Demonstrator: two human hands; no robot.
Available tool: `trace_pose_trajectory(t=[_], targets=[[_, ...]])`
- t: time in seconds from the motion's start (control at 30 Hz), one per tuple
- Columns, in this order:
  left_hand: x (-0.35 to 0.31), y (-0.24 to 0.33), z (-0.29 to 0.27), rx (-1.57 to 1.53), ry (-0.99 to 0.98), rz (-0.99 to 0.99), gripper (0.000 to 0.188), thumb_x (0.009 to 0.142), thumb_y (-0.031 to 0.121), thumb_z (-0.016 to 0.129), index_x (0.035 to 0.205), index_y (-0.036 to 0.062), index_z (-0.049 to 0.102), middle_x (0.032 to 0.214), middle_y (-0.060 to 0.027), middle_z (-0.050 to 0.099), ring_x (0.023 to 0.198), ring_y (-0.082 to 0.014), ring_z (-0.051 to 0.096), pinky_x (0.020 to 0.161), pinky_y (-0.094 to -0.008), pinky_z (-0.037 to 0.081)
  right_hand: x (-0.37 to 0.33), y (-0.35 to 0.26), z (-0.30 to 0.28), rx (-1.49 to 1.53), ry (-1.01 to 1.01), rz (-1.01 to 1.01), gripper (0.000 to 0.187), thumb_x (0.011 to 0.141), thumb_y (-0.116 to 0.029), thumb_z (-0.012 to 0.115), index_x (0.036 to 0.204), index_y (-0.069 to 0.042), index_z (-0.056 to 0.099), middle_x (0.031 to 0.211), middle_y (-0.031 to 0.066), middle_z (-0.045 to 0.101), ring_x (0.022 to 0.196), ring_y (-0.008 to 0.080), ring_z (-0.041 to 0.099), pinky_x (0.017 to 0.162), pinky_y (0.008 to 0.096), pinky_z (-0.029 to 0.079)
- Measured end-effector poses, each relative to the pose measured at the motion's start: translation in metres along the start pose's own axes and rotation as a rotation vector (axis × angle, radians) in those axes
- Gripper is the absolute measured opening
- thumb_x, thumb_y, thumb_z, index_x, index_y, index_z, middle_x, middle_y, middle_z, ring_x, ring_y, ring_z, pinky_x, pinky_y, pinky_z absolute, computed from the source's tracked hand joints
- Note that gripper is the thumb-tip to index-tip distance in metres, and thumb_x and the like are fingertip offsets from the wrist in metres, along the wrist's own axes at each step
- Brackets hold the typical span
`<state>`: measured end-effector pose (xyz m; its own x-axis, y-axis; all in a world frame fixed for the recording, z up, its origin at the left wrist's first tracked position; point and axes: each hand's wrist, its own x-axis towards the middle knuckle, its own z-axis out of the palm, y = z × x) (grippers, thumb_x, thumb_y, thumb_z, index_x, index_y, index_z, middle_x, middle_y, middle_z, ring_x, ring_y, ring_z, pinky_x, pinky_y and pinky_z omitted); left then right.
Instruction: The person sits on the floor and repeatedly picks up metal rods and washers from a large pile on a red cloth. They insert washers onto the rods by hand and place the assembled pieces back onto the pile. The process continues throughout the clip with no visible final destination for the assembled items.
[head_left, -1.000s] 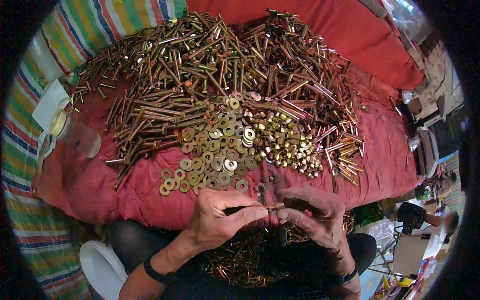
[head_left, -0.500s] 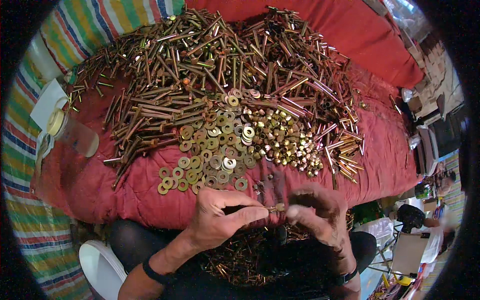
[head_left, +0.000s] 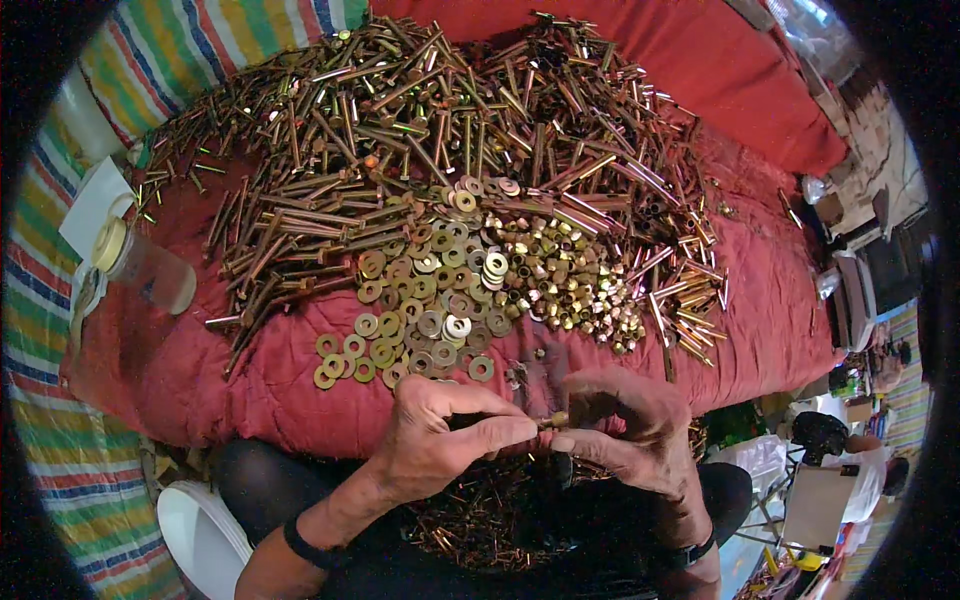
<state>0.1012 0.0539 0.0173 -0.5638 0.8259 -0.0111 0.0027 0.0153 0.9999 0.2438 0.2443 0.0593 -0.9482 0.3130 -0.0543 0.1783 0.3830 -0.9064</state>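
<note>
The left hand [head_left: 445,432] pinches a small metal fastener [head_left: 557,419] between thumb and forefinger, with its free end toward the right hand [head_left: 635,430]. The right hand curls about that end, thumb and forefinger apart; whether they touch it cannot be told. For good work, the person would probably best keep the left pinch firm and level, and turn lightly with the right, in line with the shank. The fastener, between the hands, looks dull brass and thicker toward the right. Washers [head_left: 429,323] lie just beyond the left hand, nuts [head_left: 575,275] beyond the right, bolts [head_left: 330,218] farther off
</note>
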Motion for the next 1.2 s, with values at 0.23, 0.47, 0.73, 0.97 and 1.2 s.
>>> trace_pose_trajectory(t=[0.23,0.47,0.73,0.97,1.2], targets=[[0.002,0.001,0.001,-0.046,-0.004,-0.073,0.013,0.090,0.013,0.079,0.091,0.0003,0.082,0.076,-0.0059,0.077,0.067,-0.0088,0.068,0.063,-0.0255,0.053,0.007,0.002,0.002,-0.053,-0.080,-0.110,0.021,0.094,-0.012,0.078,0.110,-0.002,0.072,0.094,0.0083,0.074,0.080,0.0134,0.068,0.069,0.0323,0.056],[0.003,0.006,-0.011,0.280,-0.433,0.116,0.018,0.092,0.019,0.077,0.084,0.0023,0.078,0.074,-0.0104,0.073,0.062,-0.0226,0.068,0.060,-0.0345,0.052,-0.001,-0.005,-0.011,0.104,0.027,0.150,0.016,0.090,-0.015,0.077,0.085,0.000,0.074,0.076,0.0026,0.067,0.074,0.0116,0.064,0.066,0.0291,0.046],[0.027,-0.003,-0.092,1.163,0.529,0.459,0.031,0.078,0.005,0.069,0.109,0.0043,0.075,0.105,-0.0136,0.072,0.099,-0.0349,0.069,0.087,-0.0442,0.056,0.037,0.093,-0.085,-0.864,0.401,-0.147,0.029,0.087,-0.008,0.078,0.115,-0.002,0.072,0.104,0.0106,0.072,0.087,0.0252,0.070,0.076,0.0361,0.054],[0.045,-0.043,-0.110,1.377,0.512,0.384,0.038,0.072,0.001,0.061,0.107,0.0028,0.074,0.110,-0.0113,0.071,0.106,-0.0315,0.062,0.095,-0.0444,0.045,0.045,0.083,-0.079,-1.006,0.433,-0.269,0.018,0.091,-0.007,0.070,0.108,-0.003,0.070,0.093,0.0149,0.070,0.086,0.0299,0.069,0.073,0.0394,0.052],[0.045,-0.035,-0.113,1.374,0.612,0.565,0.021,0.077,0.006,0.069,0.096,0.0087,0.076,0.097,-0.0075,0.075,0.096,-0.0251,0.065,0.095,-0.0431,0.044,0.035,0.055,-0.023,0.088,0.267,-0.061,0.037,0.087,-0.009,0.058,0.121,0.004,0.063,0.105,0.0122,0.069,0.099,0.0237,0.064,0.094,0.0334,0.050]])
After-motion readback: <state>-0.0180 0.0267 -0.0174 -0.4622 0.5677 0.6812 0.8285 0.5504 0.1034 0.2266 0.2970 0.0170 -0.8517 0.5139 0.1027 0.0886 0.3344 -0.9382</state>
